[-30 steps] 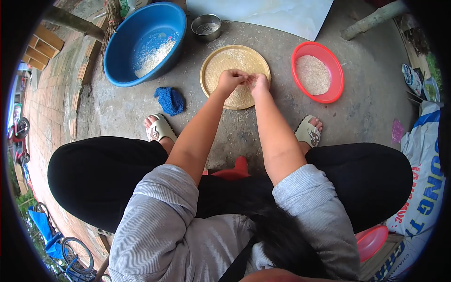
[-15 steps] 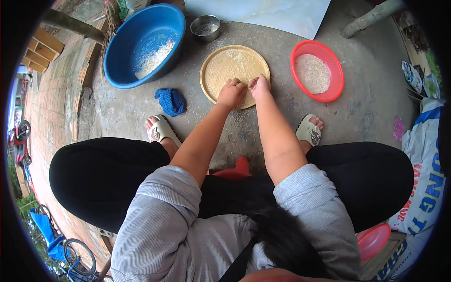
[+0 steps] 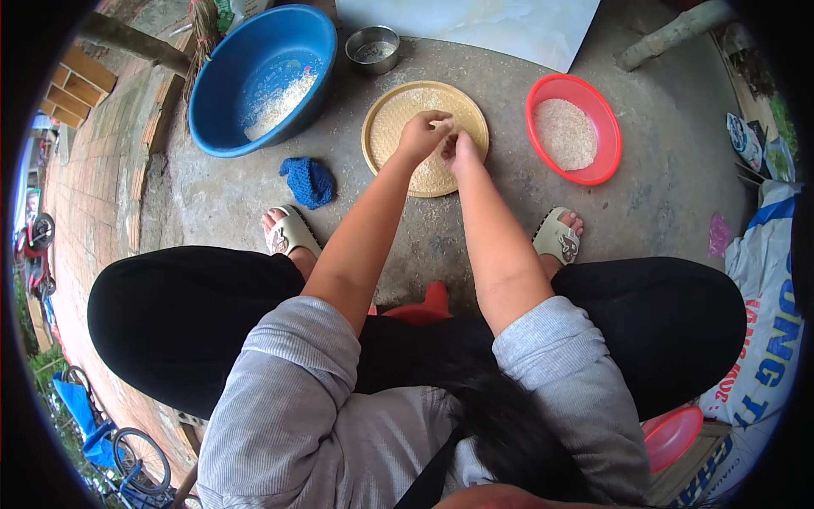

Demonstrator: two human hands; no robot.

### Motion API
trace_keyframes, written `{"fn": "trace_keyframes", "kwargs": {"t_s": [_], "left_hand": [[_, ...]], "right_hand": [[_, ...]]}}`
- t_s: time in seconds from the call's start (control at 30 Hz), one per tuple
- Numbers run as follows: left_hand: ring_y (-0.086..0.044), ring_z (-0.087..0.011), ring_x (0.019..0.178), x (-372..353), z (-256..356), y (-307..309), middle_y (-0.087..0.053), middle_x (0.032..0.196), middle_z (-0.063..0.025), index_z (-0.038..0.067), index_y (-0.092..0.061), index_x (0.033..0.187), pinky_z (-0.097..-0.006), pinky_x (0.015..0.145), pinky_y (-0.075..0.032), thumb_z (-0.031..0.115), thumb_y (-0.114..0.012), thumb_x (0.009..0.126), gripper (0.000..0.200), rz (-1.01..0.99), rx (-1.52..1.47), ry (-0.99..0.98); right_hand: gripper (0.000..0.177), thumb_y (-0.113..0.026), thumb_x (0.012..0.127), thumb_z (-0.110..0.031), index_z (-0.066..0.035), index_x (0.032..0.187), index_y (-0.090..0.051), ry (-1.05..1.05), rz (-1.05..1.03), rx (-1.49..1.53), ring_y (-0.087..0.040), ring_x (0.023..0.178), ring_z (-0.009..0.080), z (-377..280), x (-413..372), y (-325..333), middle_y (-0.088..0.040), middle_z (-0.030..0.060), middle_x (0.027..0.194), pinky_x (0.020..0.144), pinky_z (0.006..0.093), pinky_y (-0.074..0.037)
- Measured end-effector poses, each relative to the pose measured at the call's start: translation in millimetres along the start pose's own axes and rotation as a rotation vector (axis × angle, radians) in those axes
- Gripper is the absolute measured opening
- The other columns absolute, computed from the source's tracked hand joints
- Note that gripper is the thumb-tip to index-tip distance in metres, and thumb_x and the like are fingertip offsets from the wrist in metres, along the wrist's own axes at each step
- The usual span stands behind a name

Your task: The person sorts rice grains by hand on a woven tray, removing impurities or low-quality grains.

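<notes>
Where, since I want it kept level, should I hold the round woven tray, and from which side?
Probably by the raised rim of the woven tray, left and right, from both sides at once: it is round and shallow, lies flat, and floor flanks it.

Blue letters "ONG T" (image 3: 777, 348) on white sack (image 3: 757, 257)

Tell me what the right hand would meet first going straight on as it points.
The right hand would probably meet the left hand first, above the woven tray; depth is unclear, so it might pass just under instead.
</notes>
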State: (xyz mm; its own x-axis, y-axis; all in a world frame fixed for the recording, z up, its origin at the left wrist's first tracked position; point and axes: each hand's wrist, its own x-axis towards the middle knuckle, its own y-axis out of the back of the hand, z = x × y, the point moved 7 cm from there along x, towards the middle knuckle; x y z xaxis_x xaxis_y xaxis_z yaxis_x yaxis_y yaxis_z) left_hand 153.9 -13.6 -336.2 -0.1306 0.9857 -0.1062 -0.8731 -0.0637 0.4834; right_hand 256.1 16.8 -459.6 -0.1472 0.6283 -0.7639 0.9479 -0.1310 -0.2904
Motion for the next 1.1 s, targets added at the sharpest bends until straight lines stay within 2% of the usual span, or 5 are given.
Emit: {"fn": "trace_keyframes", "kwargs": {"t_s": [0.2,0.33,0.67,0.83,1.1], "left_hand": [[-0.055,-0.0205,0.084,8,-68,-52,-0.061,0.091,-0.0088,0.007,-0.059,0.093,-0.0358,0.076,-0.046,0.038,-0.041,0.093,0.036,0.079,-1.573,0.608],[-0.059,-0.0268,0.087,27,-82,-47,-0.060,0.096,-0.0150,0.004,-0.056,0.098,-0.0393,0.079,-0.048,0.040,-0.035,0.094,0.042,-0.225,-1.864,0.259],[-0.051,-0.0177,0.054,16,-122,-23,-0.053,0.063,-0.0046,0.012,-0.050,0.075,-0.0326,0.049,-0.044,0.032,-0.037,0.094,0.031,0.300,-1.793,0.513],[-0.023,-0.0094,0.035,-25,-94,42,-0.027,0.044,0.0026,0.015,-0.036,0.060,-0.0259,0.033,-0.018,0.029,-0.043,0.091,0.034,0.590,-1.557,0.757],[-0.024,-0.0120,0.034,-13,-48,182,-0.027,0.044,0.0013,0.014,-0.036,0.055,-0.0281,0.033,-0.017,0.031,-0.043,0.089,0.038,0.722,-1.314,0.408]], "right_hand": [[0.035,-0.052,0.086,-0.030,0.002,0.079,-0.062,0.578,0.093,-0.631,-0.062,0.074,0.0315,-50,-66,-55,-0.065,0.0198,0.082,0.070,0.0385,-0.048],[0.036,-0.054,0.084,-0.035,-0.002,0.071,-0.060,1.017,0.184,-0.901,-0.060,0.066,0.0359,-57,-107,-91,-0.062,0.0179,0.072,0.061,0.0439,-0.046],[0.021,-0.056,0.082,-0.024,-0.010,0.067,-0.058,1.667,-0.245,-1.108,-0.058,0.075,0.0266,-44,-153,-130,-0.059,0.0063,0.080,0.059,0.0387,-0.049],[0.016,-0.056,0.082,-0.021,-0.007,0.086,-0.061,1.434,0.090,-1.200,-0.052,0.098,0.0290,-65,-114,-111,-0.056,0.0084,0.100,0.078,0.0397,-0.046],[0.058,-0.041,0.089,-0.034,-0.006,0.138,-0.029,1.154,0.364,-1.740,-0.013,0.136,0.0351,-18,-65,-77,-0.019,0.0122,0.148,0.110,0.0461,-0.012]]}}
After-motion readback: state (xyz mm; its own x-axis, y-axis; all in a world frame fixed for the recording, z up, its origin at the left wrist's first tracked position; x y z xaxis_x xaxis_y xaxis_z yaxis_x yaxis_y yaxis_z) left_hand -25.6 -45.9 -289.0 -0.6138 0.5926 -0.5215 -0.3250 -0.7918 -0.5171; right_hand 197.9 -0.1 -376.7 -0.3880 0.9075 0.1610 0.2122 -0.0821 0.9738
